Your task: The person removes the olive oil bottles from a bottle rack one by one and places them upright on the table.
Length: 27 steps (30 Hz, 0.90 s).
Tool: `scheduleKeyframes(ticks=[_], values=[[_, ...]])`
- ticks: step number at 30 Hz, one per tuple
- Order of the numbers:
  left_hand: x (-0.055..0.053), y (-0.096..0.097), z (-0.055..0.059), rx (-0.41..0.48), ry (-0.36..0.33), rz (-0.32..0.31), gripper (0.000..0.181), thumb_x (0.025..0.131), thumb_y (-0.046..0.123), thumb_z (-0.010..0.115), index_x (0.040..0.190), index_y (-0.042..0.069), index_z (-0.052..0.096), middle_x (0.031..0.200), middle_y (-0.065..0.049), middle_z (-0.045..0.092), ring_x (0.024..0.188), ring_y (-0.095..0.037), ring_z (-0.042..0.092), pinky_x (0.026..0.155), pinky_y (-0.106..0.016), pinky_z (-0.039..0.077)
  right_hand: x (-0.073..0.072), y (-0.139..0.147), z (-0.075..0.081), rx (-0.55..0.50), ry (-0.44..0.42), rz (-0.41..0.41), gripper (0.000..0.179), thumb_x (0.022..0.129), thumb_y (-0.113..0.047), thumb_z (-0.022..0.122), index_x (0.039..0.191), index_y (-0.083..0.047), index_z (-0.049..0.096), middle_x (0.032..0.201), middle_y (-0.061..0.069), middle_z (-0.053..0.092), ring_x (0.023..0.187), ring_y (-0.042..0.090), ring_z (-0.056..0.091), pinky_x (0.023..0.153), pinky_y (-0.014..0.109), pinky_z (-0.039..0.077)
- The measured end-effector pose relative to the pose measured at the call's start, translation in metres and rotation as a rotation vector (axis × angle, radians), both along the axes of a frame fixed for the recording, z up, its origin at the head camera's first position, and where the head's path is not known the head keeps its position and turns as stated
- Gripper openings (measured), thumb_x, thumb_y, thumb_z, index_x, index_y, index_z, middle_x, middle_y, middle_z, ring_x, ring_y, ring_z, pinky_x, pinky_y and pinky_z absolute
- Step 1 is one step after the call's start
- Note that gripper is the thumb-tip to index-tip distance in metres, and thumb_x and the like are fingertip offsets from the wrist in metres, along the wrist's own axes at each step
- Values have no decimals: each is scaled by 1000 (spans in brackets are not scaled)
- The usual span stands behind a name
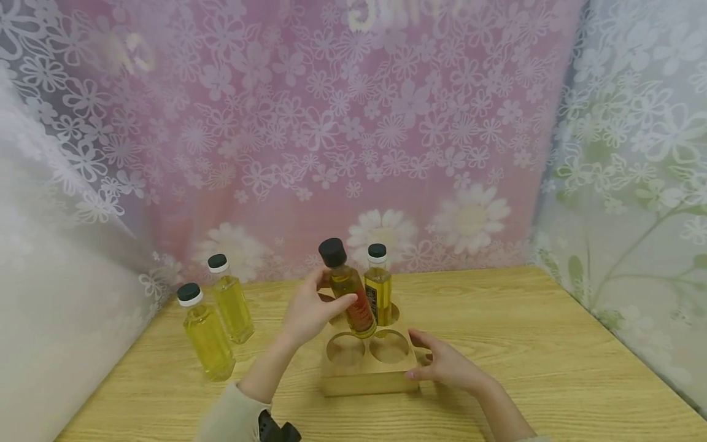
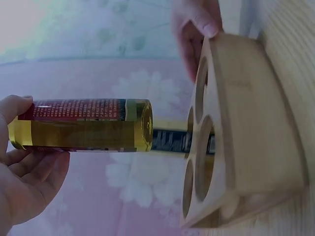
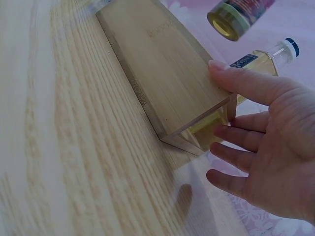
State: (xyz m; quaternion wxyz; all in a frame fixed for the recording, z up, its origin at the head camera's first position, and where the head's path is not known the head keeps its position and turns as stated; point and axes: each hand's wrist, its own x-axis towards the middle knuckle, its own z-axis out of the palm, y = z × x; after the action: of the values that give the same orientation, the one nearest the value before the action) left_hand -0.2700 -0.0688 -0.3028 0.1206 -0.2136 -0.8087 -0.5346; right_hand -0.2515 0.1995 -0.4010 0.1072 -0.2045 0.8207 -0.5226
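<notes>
My left hand [image 1: 311, 312] grips a round oil bottle [image 1: 353, 301] with a black cap and a red label. The bottle leans slightly, and in the left wrist view its base [image 2: 146, 125] is above the holes of a wooden bottle rack [image 1: 370, 383]. At the rack's right front corner is my right hand [image 1: 444, 363]. Its thumb [image 3: 241, 81] touches the rack's edge, while the other fingers stretch loosely beside the open end. A square bottle of yellow oil [image 1: 378, 288] with a dark label stands in the rack's back right hole. Both front holes hold nothing.
Two square bottles of yellow oil with dark green caps, a nearer one [image 1: 208, 341] and a farther one [image 1: 233, 307], stand on the wooden table [image 1: 497, 307] left of the rack. Flowered curtains [image 1: 353, 123] hang behind the table and along both sides.
</notes>
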Motion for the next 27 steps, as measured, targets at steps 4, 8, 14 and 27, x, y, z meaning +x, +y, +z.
scheduleKeyframes(ticks=[4,8,14,27], values=[[-4,-20,5,-7,5,59,43,79,17,75,118,9,57,106,-5,61,99,-20,57,76,-34,52,0,0,0,-1,-14,2,89,79,-22,75,142,10,21,145,31,22,129,51,22,99,65,23],[-8,-43,7,-50,-6,126,45,80,17,74,120,7,55,109,-9,60,101,-24,56,79,-40,50,0,0,-1,10,-5,6,89,79,-22,75,142,10,21,144,31,23,128,51,24,100,63,25],[-22,-71,1,-107,-82,214,53,82,23,72,128,8,49,116,-13,56,109,-29,52,89,-49,44,-2,4,-2,34,23,1,88,79,-24,75,142,9,22,144,32,23,125,52,29,99,60,30],[-47,-101,-27,-69,-219,300,59,86,23,67,136,7,39,123,-18,51,116,-33,46,95,-53,38,-2,2,-3,4,-11,16,89,80,-23,74,143,9,20,145,32,21,127,52,27,100,60,28]])
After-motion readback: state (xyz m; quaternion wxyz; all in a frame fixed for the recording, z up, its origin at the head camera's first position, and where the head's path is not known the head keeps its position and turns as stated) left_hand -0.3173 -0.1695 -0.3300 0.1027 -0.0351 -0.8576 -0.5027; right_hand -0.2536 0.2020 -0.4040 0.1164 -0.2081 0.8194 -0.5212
